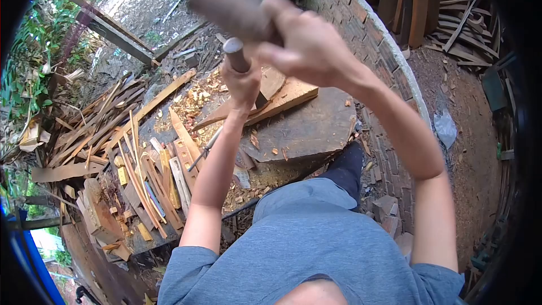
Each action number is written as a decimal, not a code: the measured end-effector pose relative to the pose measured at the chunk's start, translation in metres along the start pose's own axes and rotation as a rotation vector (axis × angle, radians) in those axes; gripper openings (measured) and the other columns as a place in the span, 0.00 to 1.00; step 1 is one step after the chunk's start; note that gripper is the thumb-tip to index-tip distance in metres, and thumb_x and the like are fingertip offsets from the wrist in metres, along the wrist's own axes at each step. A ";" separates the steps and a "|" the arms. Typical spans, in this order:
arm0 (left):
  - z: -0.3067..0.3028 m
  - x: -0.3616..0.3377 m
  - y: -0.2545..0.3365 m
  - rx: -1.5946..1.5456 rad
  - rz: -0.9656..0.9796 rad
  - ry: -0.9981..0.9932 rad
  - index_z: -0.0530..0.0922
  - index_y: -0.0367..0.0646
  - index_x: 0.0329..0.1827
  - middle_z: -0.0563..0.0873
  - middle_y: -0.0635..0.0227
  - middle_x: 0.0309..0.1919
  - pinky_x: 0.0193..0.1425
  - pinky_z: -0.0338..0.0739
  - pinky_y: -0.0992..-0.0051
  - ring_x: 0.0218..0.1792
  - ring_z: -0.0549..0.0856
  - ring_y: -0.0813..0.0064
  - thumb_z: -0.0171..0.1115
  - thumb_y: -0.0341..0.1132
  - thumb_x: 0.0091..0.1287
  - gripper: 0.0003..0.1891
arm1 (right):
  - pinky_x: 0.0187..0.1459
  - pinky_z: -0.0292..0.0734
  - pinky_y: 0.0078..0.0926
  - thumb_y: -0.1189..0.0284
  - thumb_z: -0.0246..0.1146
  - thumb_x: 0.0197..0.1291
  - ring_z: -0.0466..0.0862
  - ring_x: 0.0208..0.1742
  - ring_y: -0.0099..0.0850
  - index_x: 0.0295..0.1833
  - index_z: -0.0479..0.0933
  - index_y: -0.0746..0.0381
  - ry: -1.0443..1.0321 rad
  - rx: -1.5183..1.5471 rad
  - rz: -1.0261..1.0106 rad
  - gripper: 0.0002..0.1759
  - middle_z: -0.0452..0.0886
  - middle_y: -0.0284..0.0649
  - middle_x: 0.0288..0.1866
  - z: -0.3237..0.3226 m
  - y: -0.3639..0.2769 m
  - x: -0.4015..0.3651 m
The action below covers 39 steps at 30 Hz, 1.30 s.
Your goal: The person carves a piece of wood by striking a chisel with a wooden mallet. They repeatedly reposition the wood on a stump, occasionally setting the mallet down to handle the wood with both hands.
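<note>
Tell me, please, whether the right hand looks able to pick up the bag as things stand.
Probably not: the right hand is taken up with a mallet, and the brick wall seems to stand between it and the bag, which lies on the ground beyond.

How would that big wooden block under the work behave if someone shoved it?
The wooden block would probably feel stiff and heavy, being broad and thick. It seems unlikely to roll, since its flat face is up. The loose chips on it might slide or scatter, as they look small and thin.
</note>
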<state>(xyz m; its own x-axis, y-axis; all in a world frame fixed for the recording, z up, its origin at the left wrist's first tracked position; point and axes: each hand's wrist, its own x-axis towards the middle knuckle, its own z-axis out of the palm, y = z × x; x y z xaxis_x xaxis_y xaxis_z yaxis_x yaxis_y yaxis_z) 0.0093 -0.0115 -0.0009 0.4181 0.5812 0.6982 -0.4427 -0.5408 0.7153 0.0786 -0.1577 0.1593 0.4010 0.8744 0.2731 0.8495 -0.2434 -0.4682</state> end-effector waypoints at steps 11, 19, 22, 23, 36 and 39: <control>-0.006 -0.022 -0.019 -0.139 -0.239 0.066 0.72 0.40 0.36 0.77 0.73 0.21 0.14 0.68 0.82 0.14 0.76 0.84 0.64 0.23 0.63 0.07 | 0.43 0.81 0.42 0.48 0.62 0.54 0.88 0.38 0.48 0.60 0.70 0.66 -0.280 -0.300 0.039 0.37 0.86 0.53 0.38 -0.003 -0.021 0.005; -0.033 0.003 0.041 -0.489 -0.387 0.237 0.69 0.43 0.32 0.71 0.75 0.13 0.10 0.63 0.83 0.10 0.70 0.86 0.60 0.24 0.68 0.09 | 0.34 0.82 0.31 0.46 0.65 0.54 0.85 0.37 0.33 0.61 0.68 0.70 0.026 0.493 0.316 0.42 0.82 0.49 0.45 0.047 0.076 -0.043; -0.022 0.010 0.027 -0.376 -0.307 0.153 0.69 0.43 0.32 0.70 0.74 0.14 0.11 0.62 0.81 0.10 0.69 0.85 0.61 0.24 0.67 0.09 | 0.25 0.81 0.26 0.48 0.65 0.55 0.84 0.37 0.30 0.62 0.68 0.70 -0.078 0.714 0.479 0.41 0.81 0.47 0.46 0.059 0.086 -0.056; -0.013 0.010 0.027 -0.379 -0.316 0.140 0.69 0.43 0.32 0.70 0.74 0.14 0.11 0.63 0.82 0.10 0.69 0.85 0.61 0.24 0.67 0.09 | 0.25 0.81 0.26 0.48 0.65 0.55 0.84 0.37 0.30 0.62 0.68 0.70 -0.074 0.713 0.478 0.41 0.81 0.47 0.46 0.060 0.086 -0.059; 0.029 0.004 -0.018 0.008 -0.154 0.093 0.73 0.44 0.28 0.77 0.77 0.19 0.19 0.66 0.82 0.16 0.74 0.88 0.68 0.27 0.66 0.11 | 0.36 0.83 0.29 0.49 0.66 0.55 0.85 0.44 0.34 0.65 0.68 0.71 0.077 0.642 0.409 0.42 0.80 0.52 0.51 0.054 0.095 -0.061; 0.033 0.002 -0.012 0.034 -0.132 0.096 0.73 0.43 0.29 0.77 0.77 0.19 0.20 0.67 0.82 0.18 0.75 0.88 0.69 0.28 0.65 0.11 | 0.38 0.81 0.30 0.50 0.68 0.55 0.86 0.40 0.36 0.60 0.69 0.70 0.267 0.587 0.154 0.39 0.83 0.50 0.44 0.004 0.051 -0.035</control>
<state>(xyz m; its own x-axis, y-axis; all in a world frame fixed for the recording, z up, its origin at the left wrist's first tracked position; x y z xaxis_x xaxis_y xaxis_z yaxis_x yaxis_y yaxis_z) 0.0420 -0.0241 -0.0072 0.3925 0.7029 0.5932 -0.3609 -0.4755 0.8023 0.1065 -0.1990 0.1228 0.6382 0.6955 0.3300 0.4783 -0.0224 -0.8779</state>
